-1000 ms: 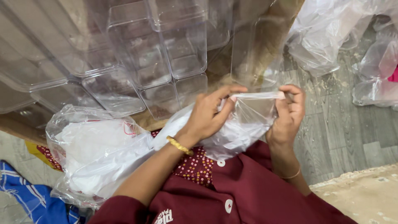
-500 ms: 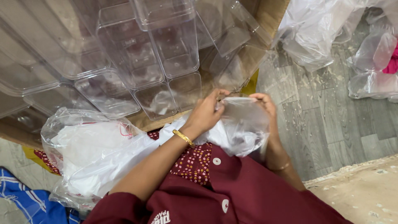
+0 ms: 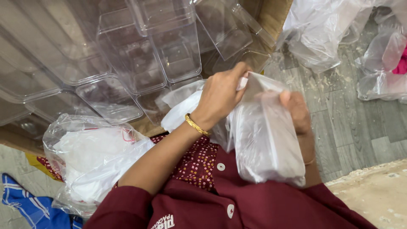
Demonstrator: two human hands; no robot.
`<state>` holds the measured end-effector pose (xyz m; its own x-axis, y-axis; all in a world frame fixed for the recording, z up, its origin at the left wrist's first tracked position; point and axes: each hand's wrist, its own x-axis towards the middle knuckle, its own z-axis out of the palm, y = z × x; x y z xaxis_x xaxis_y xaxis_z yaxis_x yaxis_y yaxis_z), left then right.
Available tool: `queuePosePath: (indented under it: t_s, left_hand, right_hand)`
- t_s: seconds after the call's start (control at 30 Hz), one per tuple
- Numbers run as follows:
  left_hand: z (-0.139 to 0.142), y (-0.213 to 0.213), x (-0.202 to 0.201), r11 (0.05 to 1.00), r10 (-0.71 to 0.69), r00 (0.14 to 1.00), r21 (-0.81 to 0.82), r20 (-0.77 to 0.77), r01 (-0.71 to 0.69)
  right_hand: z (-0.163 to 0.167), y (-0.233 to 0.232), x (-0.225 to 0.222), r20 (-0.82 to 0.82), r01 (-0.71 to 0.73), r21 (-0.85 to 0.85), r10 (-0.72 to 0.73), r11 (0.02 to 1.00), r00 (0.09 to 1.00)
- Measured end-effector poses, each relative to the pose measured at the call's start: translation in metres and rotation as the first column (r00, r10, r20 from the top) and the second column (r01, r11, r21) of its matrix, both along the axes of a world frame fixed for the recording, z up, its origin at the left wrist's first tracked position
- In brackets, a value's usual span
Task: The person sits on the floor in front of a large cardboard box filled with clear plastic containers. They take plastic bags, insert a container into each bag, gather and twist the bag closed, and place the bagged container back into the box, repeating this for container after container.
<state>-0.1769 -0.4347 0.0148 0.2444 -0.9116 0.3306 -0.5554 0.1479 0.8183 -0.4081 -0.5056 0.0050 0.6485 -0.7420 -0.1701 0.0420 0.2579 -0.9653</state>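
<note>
Both hands hold one clear plastic bag (image 3: 265, 135) above the lap. Left hand (image 3: 220, 95) pinches its top edge; right hand (image 3: 296, 112), seen through the film, grips its far side. Clear plastic containers (image 3: 148, 63) stacked just beyond the grip.

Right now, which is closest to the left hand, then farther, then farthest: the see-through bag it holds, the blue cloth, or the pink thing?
1. See-through bag: pinched in the left hand.
2. Pink thing: far right, inside another bag.
3. Blue cloth: bottom-left corner.
</note>
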Motion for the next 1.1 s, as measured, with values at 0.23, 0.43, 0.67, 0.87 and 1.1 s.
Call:
queuePosePath:
  t_s: [0.23,0.43,0.67,0.87,1.1]
  left_hand:
    - [-0.002,0.025,0.014,0.998,-0.061,0.991,-0.041,-0.123,0.056]
    - [-0.005,0.039,0.025,0.999,-0.040,0.991,0.022,-0.130,0.044]
    - [-0.002,0.044,0.032,0.998,0.036,0.990,0.058,-0.137,-0.028]
    - [0.003,0.048,0.037,0.998,0.054,0.988,-0.006,-0.141,-0.056]
    - [0.011,0.056,0.041,0.994,0.092,0.986,-0.046,-0.138,-0.099]
  right_hand:
    - [-0.023,-0.153,-0.025,0.290,0.664,-0.278,-0.598,0.694,0.747]
    - [0.003,-0.250,0.016,0.400,0.780,0.169,-0.765,0.603,0.505]
    - [0.014,-0.183,0.071,0.380,0.603,-0.315,-0.486,0.733,0.788]
    - [0.015,-0.052,0.105,-0.027,0.083,-0.941,-0.316,0.328,0.948]
    - [0.033,-0.033,0.150,-0.228,-0.173,-0.971,-0.435,0.163,0.871]
